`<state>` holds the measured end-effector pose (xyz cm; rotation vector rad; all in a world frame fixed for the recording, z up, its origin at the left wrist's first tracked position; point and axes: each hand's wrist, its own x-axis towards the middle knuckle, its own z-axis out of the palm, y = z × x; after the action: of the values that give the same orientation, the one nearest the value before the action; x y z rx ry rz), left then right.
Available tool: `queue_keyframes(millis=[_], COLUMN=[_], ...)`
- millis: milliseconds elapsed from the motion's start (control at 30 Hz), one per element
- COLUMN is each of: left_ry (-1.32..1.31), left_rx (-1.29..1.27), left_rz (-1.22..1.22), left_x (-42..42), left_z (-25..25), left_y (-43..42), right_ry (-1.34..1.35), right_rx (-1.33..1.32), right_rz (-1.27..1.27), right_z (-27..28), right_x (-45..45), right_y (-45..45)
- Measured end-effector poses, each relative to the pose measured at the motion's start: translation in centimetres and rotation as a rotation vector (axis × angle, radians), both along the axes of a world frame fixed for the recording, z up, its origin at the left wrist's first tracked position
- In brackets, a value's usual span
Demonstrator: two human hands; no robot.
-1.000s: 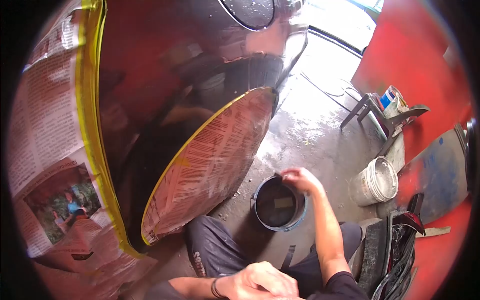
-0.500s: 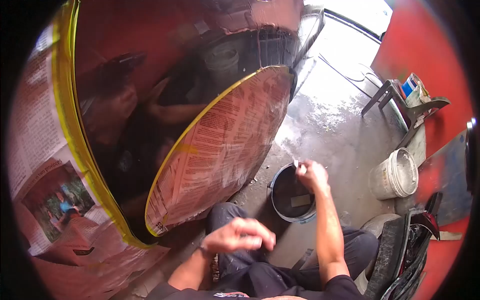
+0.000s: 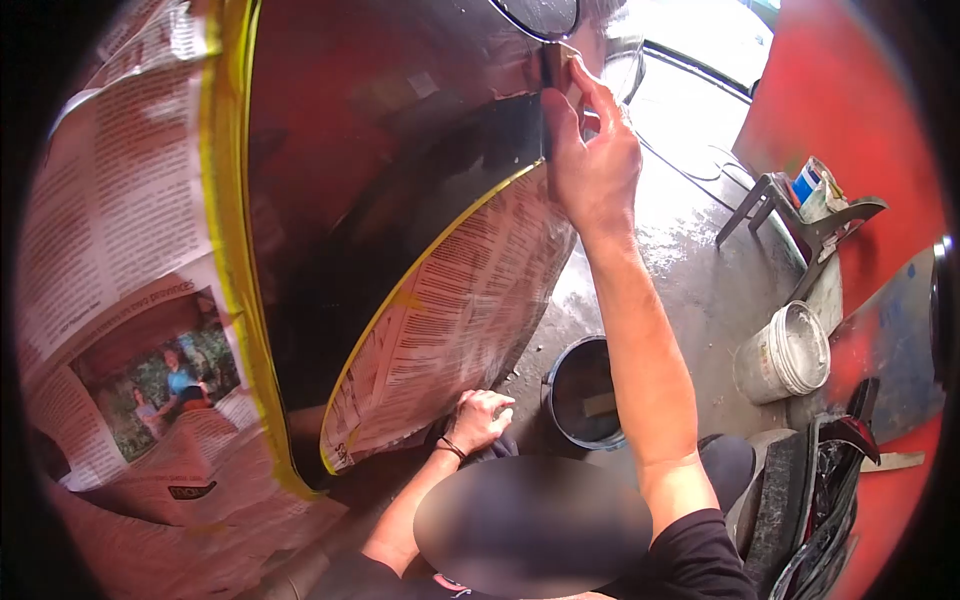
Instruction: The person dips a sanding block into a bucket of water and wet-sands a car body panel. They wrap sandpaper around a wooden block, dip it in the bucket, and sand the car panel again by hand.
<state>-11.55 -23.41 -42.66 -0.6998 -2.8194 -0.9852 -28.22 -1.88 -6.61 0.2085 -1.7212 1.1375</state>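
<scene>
My right hand (image 3: 597, 165) reaches up to the dark, glossy vehicle panel (image 3: 390, 150). Its fingers close on a small flat pad (image 3: 566, 78) against the panel's edge; most of the pad is hidden, and its kind is unclear. Down by my knee, my left hand (image 3: 480, 417) rests with loosely bent fingers and nothing visible in them. Newspaper (image 3: 450, 290) edged with yellow tape covers the rounded wheel-arch area between both hands. Below my right forearm stands a dark bucket (image 3: 549, 400), with a tan block (image 3: 600, 404) in it.
Taped newspaper (image 3: 140, 250) covers the left side. To the right are a white pail (image 3: 760, 365), an overturned dark chair (image 3: 815, 225) with a can (image 3: 810, 180) by it, and black car parts (image 3: 790, 500) near my knee. A cable (image 3: 680, 170) lies on the wet floor.
My right hand has risen from above the bucket to the panel, holding the small pad. My left hand has dropped toward my knee. The view has shifted, with the panel now further right.
</scene>
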Motion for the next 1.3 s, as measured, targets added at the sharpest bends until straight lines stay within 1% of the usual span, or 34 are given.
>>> queue_keyframes(millis=[67,100,200,233,267,333,367,433,467,500,600,633,667,733,800,833,867,933,967,1000,1033,1067,1133,1200,1233,1267,1300], left_ry=[0.025,0.027,-0.002,-0.019,0.013,0.039,0.026,0.112,0.152,0.172,0.349,0.451,0.547,0.809,1.07,1.174,1.266,1.292,1.252,1.28,1.291,1.311,1.29,1.279,1.267,1.238,1.151], left_rx=[-0.016,0.005,0.039,0.034,0.096,0.199,0.236,0.354,0.408,0.447,0.446,0.416,0.382,0.293,0.151,0.045,-0.062,-0.269,-0.364,-0.412,-0.466,-0.568,-0.639,-0.71,-0.735,-0.756,-0.852], left_rz=[-0.013,-0.011,-0.013,-0.02,-0.038,-0.066,-0.106,-0.173,-0.184,-0.203,-0.201,-0.211,-0.216,-0.248,-0.185,-0.084,0.018,0.189,0.25,0.289,0.328,0.355,0.425,0.468,0.475,0.476,0.482], left_x=[0.3,0.5,0.5,0.2,-0.5,-0.5,-0.6,-0.1,0.4,1.0,1.7,1.6,1.6,1.4,0.2,-0.4,-1.0,-2.1,-3.1,-4.7,-5.7,-4.6,-4.9,-4.9,-5.0,-4.5,-3.7], left_z=[0.3,0.2,0.5,0.8,0.9,1.2,1.6,4.0,6.3,8.6,18.8,22.3,25.9,33.3,38.6,40.7,42.4,44.5,44.9,44.8,44.3,45.9,44.5,44.4,44.8,45.1,46.0], left_y=[-0.1,-0.2,-0.3,-0.3,0.1,0.8,1.5,3.1,3.7,4.0,4.6,4.7,4.5,4.2,3.9,4.0,4.5,5.2,5.2,4.8,4.3,4.6,5.1,5.1,5.1,5.4,5.6], right_ry=[0.088,0.055,0.115,0.171,0.185,0.177,0.05,0.031,0.019,0.119,0.236,0.129,0.005,-0.084,0.159,0.196,0.2,0.283,0.243,0.2,0.134,0.035,0.081,0.247,0.212,0.275,0.269], right_rx=[0.01,-0.057,0.055,0.109,0.14,0.179,0.054,0.07,0.074,0.131,0.154,0.141,0.018,-0.085,0.041,0.056,0.109,0.122,0.111,0.105,0.034,-0.105,-0.153,-0.006,0.062,0.089,0.124], right_rz=[-0.02,0.01,-0.132,-0.13,-0.158,-0.209,-0.124,-0.153,-0.154,-0.206,-0.221,-0.224,-0.154,-0.061,-0.057,-0.002,-0.014,0.068,0.025,-0.013,0.016,0.118,0.07,0.052,0.147,0.166,0.139], right_z=[-0.3,-0.1,0.1,0.0,0.2,0.2,0.4,0.7,1.0,0.7,-0.2,-0.1,-0.1,0.5,0.7,0.1,0.2,-0.9,-1.4,-2.1,-2.1,-0.3,-0.8,-1.6,-1.6,-2.1,-2.0], right_x=[-1.2,-1.4,0.8,2.6,2.2,0.6,-0.8,0.4,0.9,2.3,0.9,-0.9,-3.4,-4.9,-1.6,0.1,2.2,0.0,-2.7,-5.8,-8.7,-8.4,-9.1,-6.3,-3.7,-4.0,-5.0], right_y=[0.0,-0.2,-2.3,-3.2,-2.8,-1.5,-0.7,-1.1,-1.8,-3.1,-2.2,-0.7,1.0,1.9,0.0,-1.3,-1.7,0.2,1.6,3.2,4.3,5.2,4.9,2.7,2.7,3.3,4.6])
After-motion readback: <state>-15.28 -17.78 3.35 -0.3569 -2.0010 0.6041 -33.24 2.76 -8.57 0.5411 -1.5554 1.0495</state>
